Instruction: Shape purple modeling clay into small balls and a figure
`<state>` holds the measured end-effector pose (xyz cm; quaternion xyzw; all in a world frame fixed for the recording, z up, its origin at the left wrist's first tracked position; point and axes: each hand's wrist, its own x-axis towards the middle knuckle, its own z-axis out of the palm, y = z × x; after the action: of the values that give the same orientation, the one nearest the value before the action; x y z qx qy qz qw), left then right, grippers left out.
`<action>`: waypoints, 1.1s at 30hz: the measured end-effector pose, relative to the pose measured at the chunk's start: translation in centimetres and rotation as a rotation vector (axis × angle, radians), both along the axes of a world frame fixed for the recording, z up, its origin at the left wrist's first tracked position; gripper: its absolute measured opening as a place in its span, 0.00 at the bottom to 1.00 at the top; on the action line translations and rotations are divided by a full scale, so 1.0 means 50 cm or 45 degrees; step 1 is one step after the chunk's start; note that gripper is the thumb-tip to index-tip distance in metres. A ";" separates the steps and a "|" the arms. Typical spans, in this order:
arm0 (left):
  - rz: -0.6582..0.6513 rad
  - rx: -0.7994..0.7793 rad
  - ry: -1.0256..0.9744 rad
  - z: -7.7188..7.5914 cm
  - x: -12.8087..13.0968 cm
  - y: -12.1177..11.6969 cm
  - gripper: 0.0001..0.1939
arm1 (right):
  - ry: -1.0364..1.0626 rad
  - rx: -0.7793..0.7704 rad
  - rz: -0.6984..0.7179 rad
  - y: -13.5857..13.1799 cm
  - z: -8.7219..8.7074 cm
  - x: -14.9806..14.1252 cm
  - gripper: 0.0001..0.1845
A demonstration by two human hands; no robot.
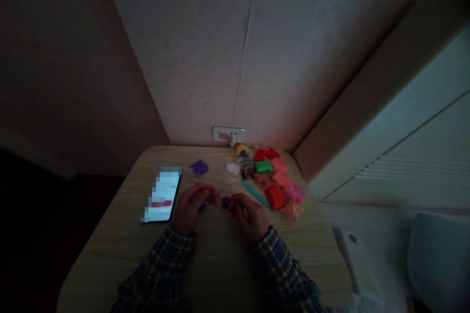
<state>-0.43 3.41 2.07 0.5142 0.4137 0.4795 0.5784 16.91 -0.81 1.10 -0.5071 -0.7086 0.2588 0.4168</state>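
Note:
Purple clay [225, 202] is pinched at the fingertips of my right hand [251, 217]. Just left of it, my left hand [193, 205] is loosely curved with its fingers apart, and I see nothing held in it. A second bit of purple clay [202, 207] shows below the left fingers, close to the tabletop. Beyond that hand lies a purple clay packet [199, 167] in clear wrapping. A turquoise modelling tool [257, 195] rests on the table just past my right hand. Dim light and the fingers hide the clay's exact shape.
A lit phone [163, 195] lies on the wooden table [121, 244] at left. Clay packets, among them green [263, 166], red [275, 197] and white [232, 169], crowd the back right. A wall socket [228, 134] with a plug sits behind; a white panel [367, 146] rises right.

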 end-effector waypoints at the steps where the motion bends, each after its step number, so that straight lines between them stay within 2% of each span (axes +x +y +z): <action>1: 0.016 0.001 0.011 -0.001 0.000 0.000 0.12 | 0.000 0.002 -0.004 0.000 -0.001 0.000 0.10; 5: 0.096 0.023 0.128 0.004 0.001 0.001 0.09 | -0.006 0.011 -0.009 -0.002 -0.001 0.000 0.10; 10: -0.013 0.012 0.072 0.010 0.003 0.000 0.09 | -0.011 0.010 -0.010 -0.001 0.000 0.000 0.10; 13: 0.028 0.008 0.062 0.003 0.001 0.000 0.12 | 0.000 0.027 -0.088 0.002 -0.001 0.002 0.10; 18: 0.111 0.055 0.191 0.005 0.002 0.002 0.09 | -0.053 0.128 -0.221 0.009 0.000 0.005 0.10; 21: 0.099 0.055 0.147 0.008 0.003 0.002 0.11 | -0.147 0.160 -0.167 0.015 -0.005 0.005 0.12; 27: 0.100 0.055 0.084 0.000 -0.002 0.003 0.10 | -0.407 0.099 -0.074 0.015 -0.029 -0.001 0.24; 33: 0.100 0.032 0.117 0.003 0.001 0.003 0.10 | -0.587 0.007 -0.057 0.019 -0.037 0.000 0.25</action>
<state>-0.39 3.55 2.20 0.5261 0.4535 0.4828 0.5333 16.89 0.12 -0.75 -0.5673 -0.7744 0.1249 0.2507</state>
